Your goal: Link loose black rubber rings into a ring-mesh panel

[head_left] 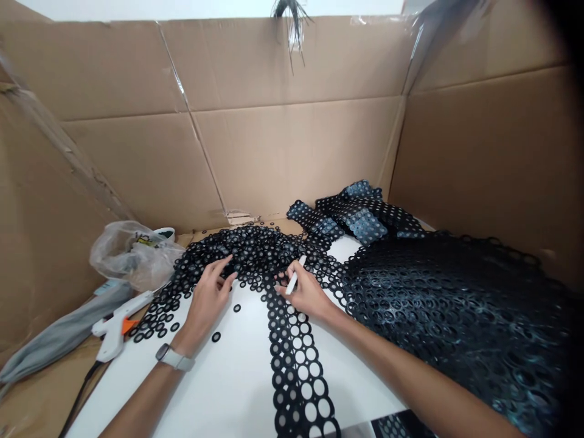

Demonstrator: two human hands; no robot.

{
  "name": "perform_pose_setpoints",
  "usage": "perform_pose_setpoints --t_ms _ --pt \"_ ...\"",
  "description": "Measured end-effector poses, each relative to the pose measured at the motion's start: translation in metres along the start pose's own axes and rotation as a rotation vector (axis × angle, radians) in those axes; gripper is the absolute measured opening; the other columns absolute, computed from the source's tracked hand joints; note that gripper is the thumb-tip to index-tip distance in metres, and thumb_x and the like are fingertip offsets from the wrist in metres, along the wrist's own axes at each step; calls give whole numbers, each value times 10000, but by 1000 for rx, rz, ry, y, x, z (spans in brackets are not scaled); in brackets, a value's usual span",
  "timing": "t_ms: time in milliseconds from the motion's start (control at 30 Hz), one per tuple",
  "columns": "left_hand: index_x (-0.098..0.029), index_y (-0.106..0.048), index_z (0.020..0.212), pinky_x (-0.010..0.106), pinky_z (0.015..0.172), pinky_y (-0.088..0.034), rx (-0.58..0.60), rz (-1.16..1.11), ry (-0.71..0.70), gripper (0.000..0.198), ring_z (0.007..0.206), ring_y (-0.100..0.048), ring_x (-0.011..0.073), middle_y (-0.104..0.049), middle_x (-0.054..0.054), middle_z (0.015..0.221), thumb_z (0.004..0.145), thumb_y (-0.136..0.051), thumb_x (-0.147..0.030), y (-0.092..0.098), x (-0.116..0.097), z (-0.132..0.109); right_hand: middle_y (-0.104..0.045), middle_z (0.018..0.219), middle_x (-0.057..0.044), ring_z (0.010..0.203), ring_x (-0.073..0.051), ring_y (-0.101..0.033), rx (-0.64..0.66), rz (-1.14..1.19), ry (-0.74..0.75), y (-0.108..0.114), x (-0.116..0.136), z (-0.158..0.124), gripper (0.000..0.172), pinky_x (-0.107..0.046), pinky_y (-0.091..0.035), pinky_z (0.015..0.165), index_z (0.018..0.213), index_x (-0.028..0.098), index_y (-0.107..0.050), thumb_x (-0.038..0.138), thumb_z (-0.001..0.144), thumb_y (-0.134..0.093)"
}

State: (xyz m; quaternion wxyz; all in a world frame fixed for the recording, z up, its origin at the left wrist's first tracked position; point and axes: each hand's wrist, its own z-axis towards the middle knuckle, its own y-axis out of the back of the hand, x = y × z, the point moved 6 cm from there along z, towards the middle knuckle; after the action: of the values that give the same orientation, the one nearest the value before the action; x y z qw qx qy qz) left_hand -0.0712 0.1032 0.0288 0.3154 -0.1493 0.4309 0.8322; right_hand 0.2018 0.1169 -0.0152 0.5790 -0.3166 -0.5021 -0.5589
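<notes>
Pinching one slim white stick (292, 282) between thumb and fingers, the right hand (305, 292) closes at the far end of one strip of joined black rings (298, 371). The strip runs toward the wearer over the white bench (219, 383), four rings wide (the two left columns look greyer inside than the two right ones). Beyond lies one heap of loose rings (255, 249), too many to count; two single rings (214, 338) sit apart, near the left hand. One glue gun (116, 331) and one plastic bag (130, 255) lie at left, one large ringed sheet (433, 316) at right. The left hand (210, 289) is open at the heap's edge, fingers slightly bent, thumb apart, gripping nothing visible; whether its fingertips touch rings, I cannot tell. Both forearms reach forward, angling inward.
</notes>
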Motion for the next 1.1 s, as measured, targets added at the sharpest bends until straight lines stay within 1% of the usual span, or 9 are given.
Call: perform_pose_setpoints --t_ms 67,167,233,333,500,700,900,1000,1100 --pt "-273 -719 1463 366 871 -622 49 -3 -77 420 937 -755 206 -696 121 1449 1098 -637 -462 -10 -18 -6 -702 897 44 784 -209 -616 17 -4 -18 2 -4 1 403 -286 -404 732 923 280 -472 204 714 -809" --pt "-307 -790 1329 395 1014 -609 156 -37 -208 283 1161 -745 253 -766 79 1299 1114 -643 -416 -25 -46 -17 -617 759 84 688 -179 -522 28 47 -51 3 -8 2 425 -266 -341 658 915 279 -498 153 647 -803" --pt "-326 -806 1294 412 1052 -599 211 -56 -275 239 1176 -739 255 -790 59 1223 1106 -675 -391 -34 -59 -25 -615 757 83 682 -174 -532 35 130 -80 1 -11 3 442 -261 -365 643 914 281 -480 177 644 -813" --pt "-327 -784 1352 414 1041 -615 251 -81 -321 284 1185 -739 255 -787 60 1262 1078 -730 -379 -42 -70 -33 -671 860 53 765 -192 -647 59 310 -129 -4 -11 3 532 -284 -493 688 927 291 -401 303 674 -868" --pt "-290 -788 1309 387 985 -640 227 -167 -279 276 1114 -771 244 -792 68 1258 1045 -780 -369 -44 -72 -34 -691 989 12 1048 -258 -759 93 531 -162 -10 2 0 703 -360 -607 848 906 292 -324 434 671 -972" --pt "-266 -843 1176 331 833 -644 173 -208 -159 207 922 -784 215 -830 66 1133 1026 -797 -402 -40 -65 -30 -700 950 28 963 -231 -740 139 497 -112 -5 12 -3 646 -359 -575 853 913 287 -390 375 700 -993" --pt "-236 -878 1051 310 797 -647 247 -272 -52 196 920 -815 234 -860 75 1058 990 -805 -408 -45 -58 -29 -609 857 57 831 -210 -670 189 314 -44 0 13 -2 445 -302 -480 735 899 273 -452 205 717 -852" --pt "-244 -886 974 305 791 -637 291 -288 -22 261 911 -813 231 -865 65 1021 1042 -721 -435 -48 -59 -30 -580 843 52 868 -227 -669 179 235 -11 0 16 -2 396 -303 -477 754 875 269 -451 202 731 -814" --pt "-239 -878 892 319 775 -635 267 -281 22 378 891 -804 241 -862 68 987 1064 -672 -505 -39 -49 -24 -594 850 44 869 -234 -675 161 194 6 4 16 -2 359 -310 -481 760 877 273 -439 225 754 -773"
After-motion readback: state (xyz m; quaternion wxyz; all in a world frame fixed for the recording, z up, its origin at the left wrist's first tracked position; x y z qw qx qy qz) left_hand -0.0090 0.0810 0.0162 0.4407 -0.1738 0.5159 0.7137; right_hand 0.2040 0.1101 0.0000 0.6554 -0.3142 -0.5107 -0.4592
